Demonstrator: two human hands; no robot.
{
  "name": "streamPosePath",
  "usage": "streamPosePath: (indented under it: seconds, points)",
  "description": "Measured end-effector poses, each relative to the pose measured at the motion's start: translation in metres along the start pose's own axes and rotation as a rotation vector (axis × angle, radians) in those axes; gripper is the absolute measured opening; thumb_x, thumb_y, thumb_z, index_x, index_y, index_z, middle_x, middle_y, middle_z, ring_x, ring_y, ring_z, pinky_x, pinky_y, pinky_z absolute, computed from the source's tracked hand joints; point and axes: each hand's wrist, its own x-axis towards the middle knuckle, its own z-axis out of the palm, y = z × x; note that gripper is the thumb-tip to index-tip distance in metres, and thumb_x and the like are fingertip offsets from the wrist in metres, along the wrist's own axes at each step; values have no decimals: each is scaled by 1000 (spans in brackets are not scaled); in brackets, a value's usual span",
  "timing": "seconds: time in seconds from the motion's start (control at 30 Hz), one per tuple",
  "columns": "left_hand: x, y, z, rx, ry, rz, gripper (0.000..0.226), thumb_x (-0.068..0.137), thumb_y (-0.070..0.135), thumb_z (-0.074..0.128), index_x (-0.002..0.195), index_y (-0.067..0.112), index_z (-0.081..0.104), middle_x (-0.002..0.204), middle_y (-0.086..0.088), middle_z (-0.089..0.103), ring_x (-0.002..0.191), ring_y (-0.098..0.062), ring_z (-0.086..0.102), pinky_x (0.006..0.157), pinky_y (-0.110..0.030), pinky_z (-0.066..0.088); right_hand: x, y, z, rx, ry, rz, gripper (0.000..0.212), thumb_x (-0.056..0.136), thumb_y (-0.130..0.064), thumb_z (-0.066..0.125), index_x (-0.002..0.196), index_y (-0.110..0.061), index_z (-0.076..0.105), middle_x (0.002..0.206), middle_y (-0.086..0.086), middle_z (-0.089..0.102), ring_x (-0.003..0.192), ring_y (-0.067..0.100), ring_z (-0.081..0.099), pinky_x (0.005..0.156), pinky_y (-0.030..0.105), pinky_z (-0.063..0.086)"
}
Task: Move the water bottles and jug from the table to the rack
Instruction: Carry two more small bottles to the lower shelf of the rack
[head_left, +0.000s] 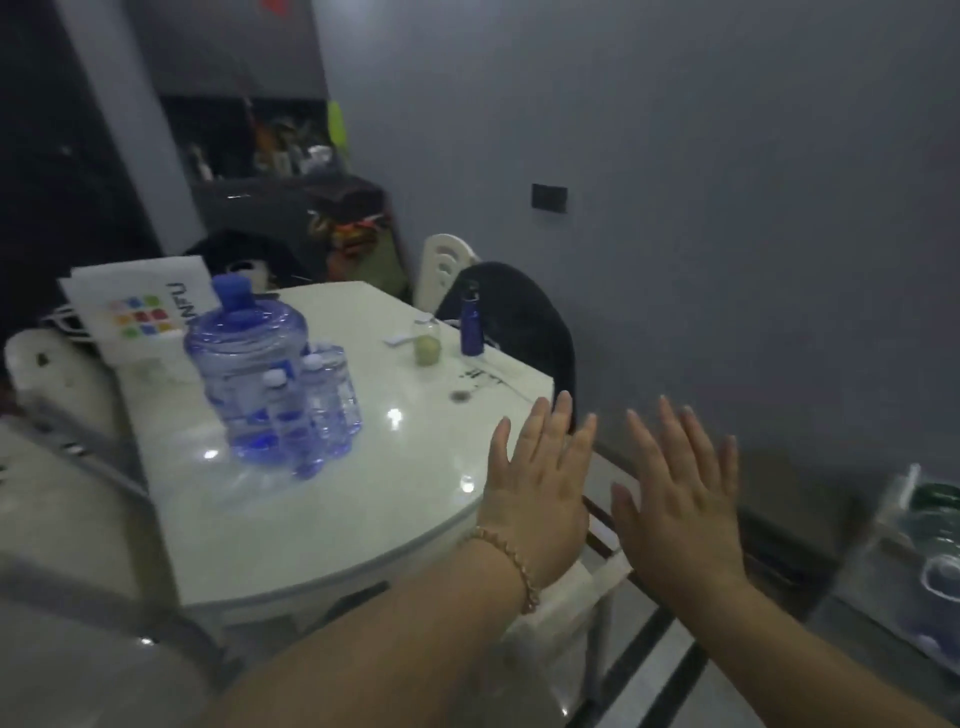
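Your left hand (535, 499) and right hand (680, 504) hover empty, fingers (558, 421) spread flat. The jug (244, 374) and bottles (311, 410) stand on the tabletop (363, 493), well left of your fingertips.

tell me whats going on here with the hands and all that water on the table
A person is holding both hands up, open and flat, the left hand and right hand empty, near the table's front edge. Nothing has been picked up: the big blue jug and the small water bottles clustered against it stand on the table. Farther back sit a dark blue bottle and a glass jar. Part of what may be the rack shows at the right edge.
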Motion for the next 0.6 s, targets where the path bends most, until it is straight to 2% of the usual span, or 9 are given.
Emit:
streamPosePath:
  seconds: [0.07,0.13,0.2,0.27,0.4,0.5,0.6]
  points:
    - [-48,-87,-12,-23,-50,-74,77,90,42,47,144,27,-6,156,-4,-14,137,-26,-25,101,-47,-30,-9,-95,26,32,-7,-22,62,88,-25,53,145,-16,29,155,13,21,144,26,6,115,50,-4]
    - [-80,-141,-16,-30,-50,-97,75,92,45,41,142,29,-12,147,1,-34,129,-21,-38,96,-44,-36,-24,-155,44,107,-37,-2,62,85,-26,51,143,-14,34,153,15,28,143,30,16,115,50,-1]
    - [-117,-209,-28,1,-135,-103,76,93,44,39,141,30,-17,137,3,-45,127,-19,-41,96,-43,-36,-36,-228,66,133,-89,-68,66,79,-20,66,139,-11,42,148,17,36,138,35,28,113,56,11]
    - [-143,-264,-40,34,-171,-105,77,92,37,41,143,29,-16,145,2,-38,136,-22,-29,100,-43,-31,-41,-282,80,134,-147,-87,75,68,-15,78,136,-8,47,145,19,41,134,38,35,107,60,20]
    - [-154,-336,-54,42,-161,-121,75,90,28,43,146,26,-6,157,-3,-9,142,-24,-10,102,-40,-25,-24,-336,98,62,-195,-117,80,67,-18,78,139,-10,44,147,18,38,135,36,34,108,57,18]
    - [-148,-363,-45,18,-175,-134,73,89,28,46,147,26,3,157,-4,-2,143,-26,-3,104,-40,-22,-7,-350,113,-41,-247,-96,76,77,-24,71,143,-15,36,152,15,28,141,33,23,112,55,11]
    - [-141,-387,-22,18,-174,-136,71,91,28,42,147,26,-2,157,-4,-7,142,-27,-7,103,-41,-23,14,-358,136,-100,-295,-137,73,85,-29,60,148,-19,25,157,10,14,144,28,4,114,52,-1]
